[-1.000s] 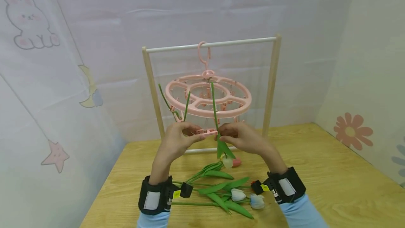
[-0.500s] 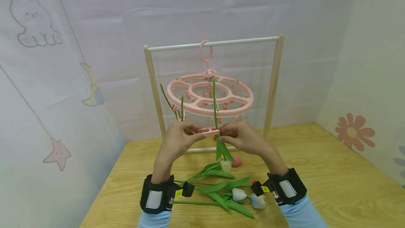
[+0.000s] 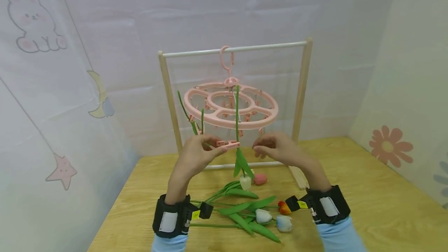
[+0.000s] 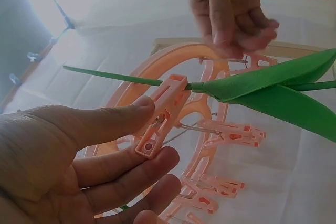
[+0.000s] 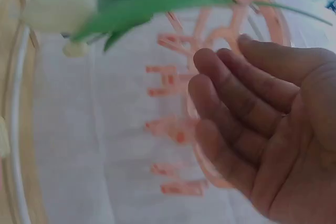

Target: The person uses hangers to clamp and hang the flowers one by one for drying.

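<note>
My left hand [image 3: 196,154] pinches a pink clothespin [image 4: 164,114] between thumb and fingers. The clothespin's jaws clasp the green stem of a white artificial tulip [image 3: 245,182], which hangs head down with its leaves below the clip. To the right of it, my right hand [image 3: 280,150] is in the air, fingers loosely bent, holding nothing. The round pink clip hanger [image 3: 231,124] is above both hands, with several clothespins under its ring. At its left side more green stems [image 3: 184,108] stick up; their flower ends are hidden behind my left hand.
The hanger hooks over the white bar [image 3: 266,47] of a wooden-legged rack. Several artificial tulips [image 3: 263,216] lie on the wooden table [image 3: 350,189] in front, among them white, pink, blue-white and orange-red heads. A pale cloth wall stands behind.
My right hand has let go of the tulip stem and moved right, away from it. The tulip now hangs from the clothespin, swung slightly left. My left hand keeps its pinch.
</note>
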Action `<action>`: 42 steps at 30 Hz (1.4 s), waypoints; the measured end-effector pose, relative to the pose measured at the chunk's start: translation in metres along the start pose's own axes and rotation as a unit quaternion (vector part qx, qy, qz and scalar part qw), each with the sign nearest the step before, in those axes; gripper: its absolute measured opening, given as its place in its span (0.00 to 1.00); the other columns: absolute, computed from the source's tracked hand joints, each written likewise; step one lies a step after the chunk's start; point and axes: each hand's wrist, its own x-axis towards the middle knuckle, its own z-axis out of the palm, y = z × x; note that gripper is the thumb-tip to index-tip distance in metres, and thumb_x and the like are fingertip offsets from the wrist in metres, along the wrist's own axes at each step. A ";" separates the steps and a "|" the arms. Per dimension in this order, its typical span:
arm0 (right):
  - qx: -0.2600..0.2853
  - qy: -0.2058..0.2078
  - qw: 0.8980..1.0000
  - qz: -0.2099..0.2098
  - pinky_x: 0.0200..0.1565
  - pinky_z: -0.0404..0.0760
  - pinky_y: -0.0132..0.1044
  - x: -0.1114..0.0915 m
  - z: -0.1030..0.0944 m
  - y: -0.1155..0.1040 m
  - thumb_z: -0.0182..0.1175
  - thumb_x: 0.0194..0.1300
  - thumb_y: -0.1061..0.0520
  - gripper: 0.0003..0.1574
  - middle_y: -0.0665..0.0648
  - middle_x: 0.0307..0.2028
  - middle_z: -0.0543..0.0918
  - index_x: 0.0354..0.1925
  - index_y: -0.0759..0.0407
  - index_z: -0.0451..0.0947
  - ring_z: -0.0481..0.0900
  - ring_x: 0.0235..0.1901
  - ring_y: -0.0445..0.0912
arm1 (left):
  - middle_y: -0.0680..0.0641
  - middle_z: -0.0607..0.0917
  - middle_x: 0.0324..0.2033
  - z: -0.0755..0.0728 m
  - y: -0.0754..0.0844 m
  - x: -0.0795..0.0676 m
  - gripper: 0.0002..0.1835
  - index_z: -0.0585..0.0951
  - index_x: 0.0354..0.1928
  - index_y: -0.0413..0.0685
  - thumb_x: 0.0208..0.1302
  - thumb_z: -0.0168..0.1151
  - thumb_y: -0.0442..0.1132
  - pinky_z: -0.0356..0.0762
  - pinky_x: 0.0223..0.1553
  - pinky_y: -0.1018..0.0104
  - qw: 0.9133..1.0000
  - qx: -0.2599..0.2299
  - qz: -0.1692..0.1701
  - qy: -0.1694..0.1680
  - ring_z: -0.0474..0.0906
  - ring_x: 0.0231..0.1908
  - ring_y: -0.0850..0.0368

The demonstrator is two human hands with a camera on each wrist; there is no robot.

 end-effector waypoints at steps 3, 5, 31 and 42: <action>-0.010 -0.003 0.999 0.054 0.31 0.82 0.37 -0.012 -0.015 0.006 0.59 0.74 0.59 0.11 0.56 0.26 0.84 0.35 0.63 0.83 0.81 0.26 0.46 | 0.48 0.87 0.39 0.000 0.000 0.000 0.13 0.88 0.44 0.45 0.63 0.72 0.45 0.81 0.38 0.59 1.000 0.008 0.002 -0.003 0.84 0.38 0.51; -0.029 0.005 0.996 0.085 0.30 0.80 0.37 -0.016 -0.022 0.010 0.59 0.74 0.57 0.12 0.56 0.27 0.83 0.36 0.63 0.82 0.81 0.26 0.46 | 0.47 0.87 0.39 0.000 0.000 0.000 0.14 0.87 0.46 0.44 0.64 0.71 0.45 0.81 0.39 0.57 1.000 0.012 0.001 -0.004 0.84 0.39 0.51; -0.083 -0.017 0.996 -0.015 0.35 0.82 0.35 -0.009 -0.008 -0.005 0.61 0.73 0.60 0.13 0.47 0.28 0.83 0.28 0.53 0.77 0.83 0.31 0.40 | 0.44 0.87 0.39 0.000 0.005 -0.003 0.22 0.77 0.58 0.41 0.67 0.69 0.44 0.82 0.39 0.57 0.999 -0.002 -0.040 0.013 0.84 0.39 0.51; -0.155 -0.013 0.987 -0.047 0.33 0.79 0.32 -0.002 0.005 -0.026 0.67 0.68 0.57 0.04 0.43 0.27 0.82 0.33 0.51 0.84 0.80 0.29 0.36 | 0.48 0.88 0.35 0.006 0.008 -0.002 0.16 0.88 0.46 0.43 0.70 0.65 0.49 0.79 0.33 0.64 0.985 0.057 0.009 -0.163 0.83 0.33 0.58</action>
